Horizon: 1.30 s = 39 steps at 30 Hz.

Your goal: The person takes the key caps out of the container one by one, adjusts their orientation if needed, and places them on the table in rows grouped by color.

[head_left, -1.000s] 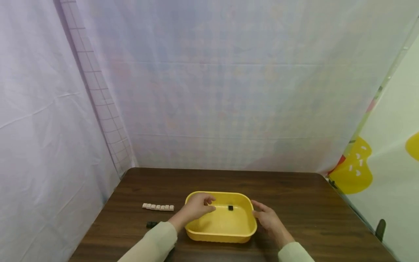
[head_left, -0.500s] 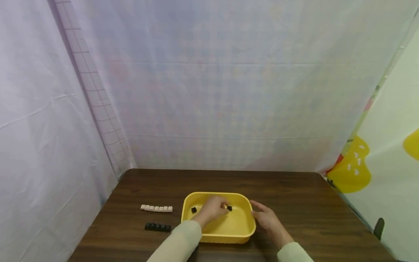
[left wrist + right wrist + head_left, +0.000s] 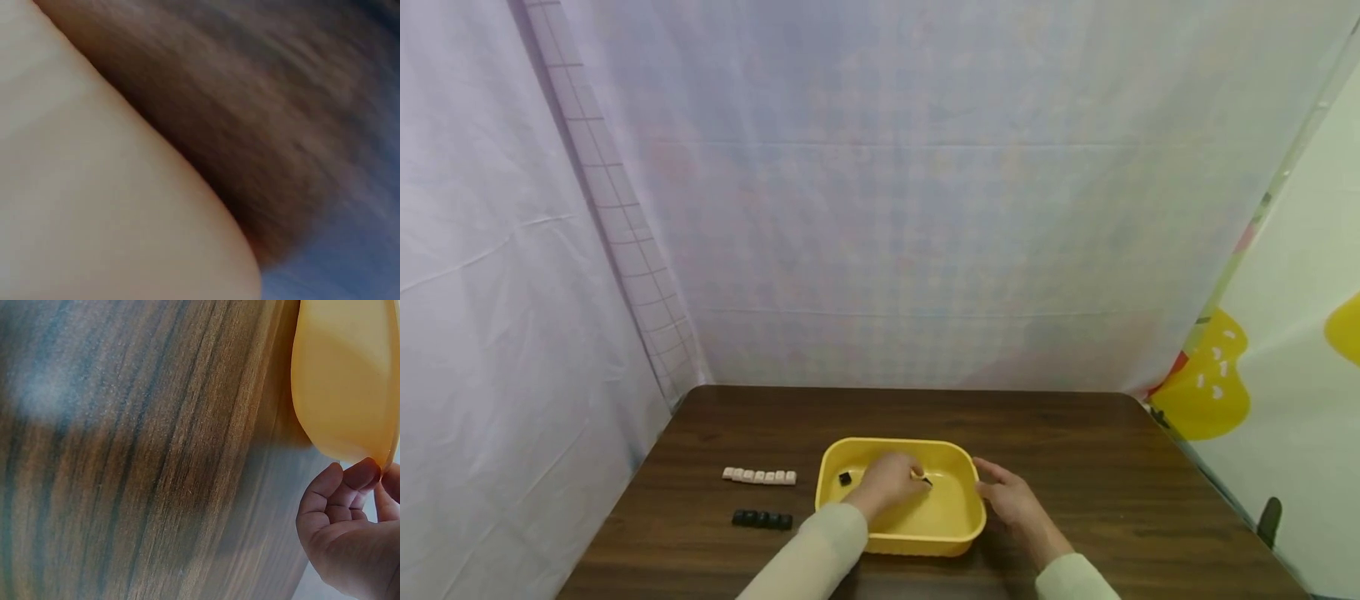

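Note:
A yellow plastic basin stands on the table. My left hand reaches down into it, thumb and forefinger pinching a small black keycap that they partly cover. Another black keycap lies by the basin's left wall. At the basin's right side my right hand holds the rim; in the right wrist view its fingertips pinch the edge. Only a pale sleeve fills the left wrist view, hiding the left hand there.
Left of the basin, a row of several white keycaps lies on the dark wooden table. Nearer to me is a row of several black keycaps. Pale curtains hang behind the table and along its sides.
My left hand has moved rightward inside the basin to the keycap, now pinched at the fingertips. A second keycap shows at the basin's left. My right hand stays at the rim.

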{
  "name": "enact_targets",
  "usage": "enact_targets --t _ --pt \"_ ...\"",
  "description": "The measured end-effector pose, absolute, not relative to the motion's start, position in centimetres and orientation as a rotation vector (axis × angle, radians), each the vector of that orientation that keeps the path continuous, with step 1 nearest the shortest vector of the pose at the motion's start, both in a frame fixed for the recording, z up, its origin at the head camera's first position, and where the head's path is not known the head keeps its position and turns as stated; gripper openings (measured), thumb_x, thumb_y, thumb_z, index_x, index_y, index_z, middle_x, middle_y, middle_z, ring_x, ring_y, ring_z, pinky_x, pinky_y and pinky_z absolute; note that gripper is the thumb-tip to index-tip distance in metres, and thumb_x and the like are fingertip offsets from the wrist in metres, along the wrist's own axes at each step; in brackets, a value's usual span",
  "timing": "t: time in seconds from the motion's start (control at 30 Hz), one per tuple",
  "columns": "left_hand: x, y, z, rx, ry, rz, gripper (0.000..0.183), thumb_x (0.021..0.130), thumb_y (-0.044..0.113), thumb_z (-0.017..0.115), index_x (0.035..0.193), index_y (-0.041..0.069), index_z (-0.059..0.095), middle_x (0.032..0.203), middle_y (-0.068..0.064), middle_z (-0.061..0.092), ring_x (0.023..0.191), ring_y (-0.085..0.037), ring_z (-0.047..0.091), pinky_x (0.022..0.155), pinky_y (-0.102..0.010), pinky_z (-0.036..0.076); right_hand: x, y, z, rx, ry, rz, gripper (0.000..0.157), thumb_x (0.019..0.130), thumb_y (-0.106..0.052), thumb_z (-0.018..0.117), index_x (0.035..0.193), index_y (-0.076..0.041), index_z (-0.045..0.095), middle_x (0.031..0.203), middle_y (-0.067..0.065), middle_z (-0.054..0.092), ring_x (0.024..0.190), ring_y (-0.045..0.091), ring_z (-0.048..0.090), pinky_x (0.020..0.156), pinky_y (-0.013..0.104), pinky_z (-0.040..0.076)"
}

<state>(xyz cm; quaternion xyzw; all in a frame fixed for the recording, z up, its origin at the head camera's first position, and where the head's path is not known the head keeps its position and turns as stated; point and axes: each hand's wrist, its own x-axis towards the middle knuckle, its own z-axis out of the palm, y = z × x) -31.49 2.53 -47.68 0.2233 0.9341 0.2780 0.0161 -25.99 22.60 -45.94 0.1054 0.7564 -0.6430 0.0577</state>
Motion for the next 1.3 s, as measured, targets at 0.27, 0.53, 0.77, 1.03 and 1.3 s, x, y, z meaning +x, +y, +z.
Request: enact_targets --t 0.27,0.53,0.77,1.03,1.3 --pt "-31.2 3.5 -47.6 0.716 3.038 0.582 0.017 0.089 0.030 0.075 0.082 0.014 0.074 0.075 0.005 0.065 0.068 -0.011 0.057 0.062 -0.028 0.047 -26.1 22.7 -45.9 0.313 2.304 -1.935 0.048 0.099 -0.002 0.050 0.146 0.005 0.042 0.134 0.033 0.050 0.096 0.027 0.065 0.077 0.044 0.056" --pt "-31.4 2.9 -47.7 0.768 2.983 0.778 0.009 0.083 0.014 0.076 0.090 0.008 0.074 0.083 0.001 0.068 0.073 -0.012 0.060 0.066 -0.027 0.050 -26.0 22.7 -46.1 0.302 2.313 -1.936 0.048 0.099 -0.001 0.050 0.145 0.006 0.042 0.131 0.033 0.052 0.097 0.027 0.064 0.077 0.043 0.056" --pt "-31.2 2.2 -47.0 0.759 2.847 1.052 0.016 0.075 -0.003 0.073 0.087 0.007 0.068 0.080 0.001 0.063 0.060 -0.009 0.049 0.056 -0.025 0.044 -26.1 22.7 -46.2 0.308 2.286 -1.957 0.047 0.099 -0.002 0.050 0.146 0.005 0.042 0.130 0.032 0.053 0.097 0.027 0.064 0.077 0.044 0.056" --pt "-30.4 1.1 -46.1 0.718 2.717 1.232 0.015 0.080 -0.006 0.073 0.088 0.007 0.073 0.082 -0.004 0.067 0.059 -0.008 0.053 0.052 -0.025 0.045 -26.2 22.7 -46.0 0.339 2.273 -1.936 0.048 0.100 -0.003 0.049 0.147 0.003 0.041 0.132 0.032 0.051 0.098 0.027 0.064 0.077 0.045 0.056" --pt "-30.1 0.0 -46.1 0.664 2.636 1.328 0.015 0.080 -0.007 0.071 0.091 0.004 0.072 0.078 -0.003 0.062 0.063 -0.012 0.053 0.053 -0.027 0.046 -26.3 22.7 -46.0 0.338 2.280 -1.933 0.048 0.100 -0.003 0.049 0.147 0.003 0.040 0.128 0.031 0.054 0.094 0.026 0.065 0.075 0.044 0.056"
